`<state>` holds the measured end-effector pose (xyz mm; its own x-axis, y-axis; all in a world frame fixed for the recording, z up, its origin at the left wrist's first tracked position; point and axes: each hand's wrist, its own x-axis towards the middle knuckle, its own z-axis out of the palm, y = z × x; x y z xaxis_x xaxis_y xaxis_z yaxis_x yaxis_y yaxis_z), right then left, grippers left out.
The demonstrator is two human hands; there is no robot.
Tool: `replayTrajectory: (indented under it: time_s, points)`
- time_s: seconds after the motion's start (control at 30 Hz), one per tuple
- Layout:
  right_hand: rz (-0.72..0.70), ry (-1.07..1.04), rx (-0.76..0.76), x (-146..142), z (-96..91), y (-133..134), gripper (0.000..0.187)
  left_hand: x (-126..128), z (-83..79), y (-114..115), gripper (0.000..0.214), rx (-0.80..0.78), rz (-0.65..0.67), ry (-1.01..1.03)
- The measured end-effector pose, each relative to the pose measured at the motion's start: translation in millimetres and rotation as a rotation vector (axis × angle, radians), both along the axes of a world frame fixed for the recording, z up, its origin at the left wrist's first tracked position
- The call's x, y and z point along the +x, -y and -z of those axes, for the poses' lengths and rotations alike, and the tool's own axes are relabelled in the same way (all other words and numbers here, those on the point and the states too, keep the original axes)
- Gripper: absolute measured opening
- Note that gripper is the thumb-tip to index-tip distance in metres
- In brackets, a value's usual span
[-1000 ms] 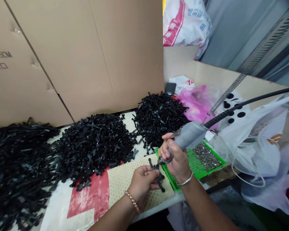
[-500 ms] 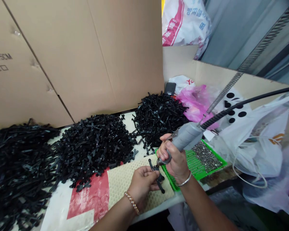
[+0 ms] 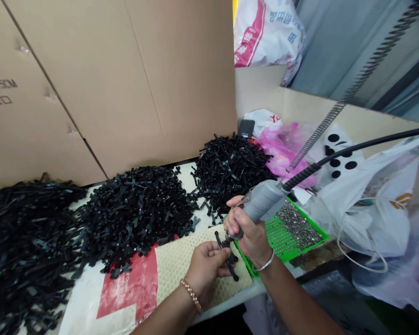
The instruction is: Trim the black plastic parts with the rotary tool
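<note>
At the lower centre of the frame, the left hand (image 3: 207, 263) has its fingers closed on a small black plastic part (image 3: 232, 269), holding it over the honeycomb mat (image 3: 181, 260). Just above and to the right, the right hand (image 3: 246, 230) is wrapped tight round a grey corded driver (image 3: 263, 204). The driver's long axis slants from upper right down to lower left, and its tip meets the part's upper end, while a green tray (image 3: 282, 237) lies just right of both hands.

Soft, even daylight, brightest on the white plastic bags (image 3: 370, 204) at right, which glare slightly; shadows on the tabletop (image 3: 85, 302) are faint. The black part piles (image 3: 139, 209) merge into a dark mass. The right hand (image 3: 246, 230) and grey driver (image 3: 263, 202) look sharp. Cardboard wall (image 3: 108, 83) lines bow near the edges
</note>
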<state>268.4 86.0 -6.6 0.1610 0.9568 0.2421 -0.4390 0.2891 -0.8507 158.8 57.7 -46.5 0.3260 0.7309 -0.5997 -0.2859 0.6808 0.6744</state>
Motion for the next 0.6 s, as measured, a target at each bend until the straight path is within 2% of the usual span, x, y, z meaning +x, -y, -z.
replayTrajectory:
  time_s: [0.27,0.47,0.6]
  points:
    - [-0.068,0.091,0.026,0.6,8.2,-0.8,0.02,2.7,-0.8,1.0,0.06,0.008,-0.022,-0.015]
    - [-0.131,0.137,-0.024,0.0,6.4,-3.3,0.022,2.8,-2.4,0.6,0.051,0.012,-0.027,-0.04]
    - [-0.179,0.135,-0.044,-0.7,3.7,-7.2,0.023,3.0,3.4,1.1,0.051,0.02,-0.032,-0.044]
